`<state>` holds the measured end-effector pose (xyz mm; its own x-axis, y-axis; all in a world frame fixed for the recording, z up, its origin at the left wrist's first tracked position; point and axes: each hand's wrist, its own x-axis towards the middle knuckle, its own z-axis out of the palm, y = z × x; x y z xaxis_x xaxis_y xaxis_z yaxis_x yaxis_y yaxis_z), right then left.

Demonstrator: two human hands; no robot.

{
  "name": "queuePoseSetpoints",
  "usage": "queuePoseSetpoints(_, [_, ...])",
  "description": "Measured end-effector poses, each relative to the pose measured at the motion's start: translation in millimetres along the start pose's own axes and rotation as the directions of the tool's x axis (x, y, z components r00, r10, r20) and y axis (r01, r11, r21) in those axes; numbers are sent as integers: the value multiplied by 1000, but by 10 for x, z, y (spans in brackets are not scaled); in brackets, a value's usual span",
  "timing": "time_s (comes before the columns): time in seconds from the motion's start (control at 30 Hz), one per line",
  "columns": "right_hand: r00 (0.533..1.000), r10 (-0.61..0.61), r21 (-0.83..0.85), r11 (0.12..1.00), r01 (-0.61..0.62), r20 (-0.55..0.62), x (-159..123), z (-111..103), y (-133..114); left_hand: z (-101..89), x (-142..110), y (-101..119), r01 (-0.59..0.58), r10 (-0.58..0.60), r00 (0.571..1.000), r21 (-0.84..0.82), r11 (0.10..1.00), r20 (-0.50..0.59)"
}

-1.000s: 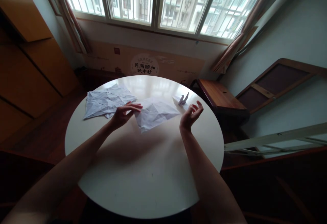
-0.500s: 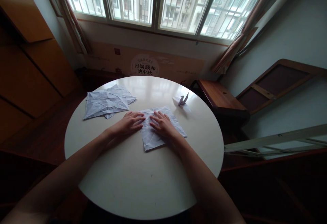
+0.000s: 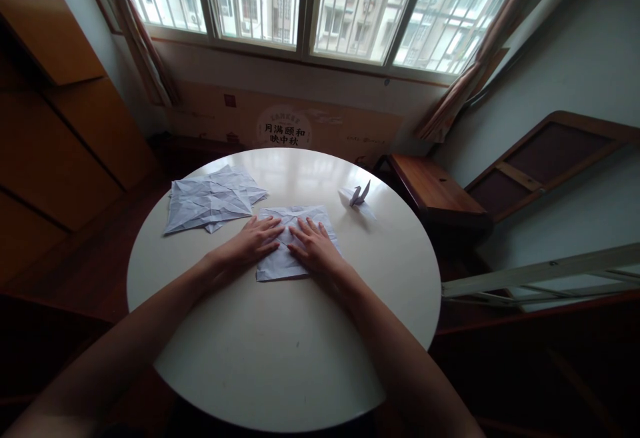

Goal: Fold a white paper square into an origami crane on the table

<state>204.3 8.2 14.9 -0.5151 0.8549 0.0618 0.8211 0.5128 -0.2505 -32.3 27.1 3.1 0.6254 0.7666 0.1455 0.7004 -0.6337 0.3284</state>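
Observation:
A creased white paper sheet lies flat on the round white table. My left hand rests palm down on the sheet's left part, fingers stretched out. My right hand lies flat on its right part, fingers spread. Both hands press the paper and hold nothing. A small folded paper crane stands on the table, beyond my right hand and apart from it.
A loose pile of crumpled white sheets sits at the table's far left. A wooden stool stands right of the table. Windows with curtains line the far wall, and a wooden cabinet is at the left.
The sheet was lifted by my left hand with my right hand raised; it now lies flat under both palms and has turned and slid slightly left.

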Motion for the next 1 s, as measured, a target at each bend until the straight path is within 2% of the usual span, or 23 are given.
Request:
queuePoseSetpoints(0.17, [994, 26, 63, 998, -20, -104, -4, -69, 127, -3, -1, -19, 5, -5, 1000, -12, 1000, 14])
queuePoseSetpoints(0.47, [995, 72, 69, 995, -76, 64, -32, -89, 183, -17, -21, -53, -21, 22, 1000, -26, 999, 22])
queuePoseSetpoints(1.0, [995, 65, 83, 994, -71, 70, -31, -81, 200, -117, -42, 18, -32, 32, 999, -48, 998, 14])
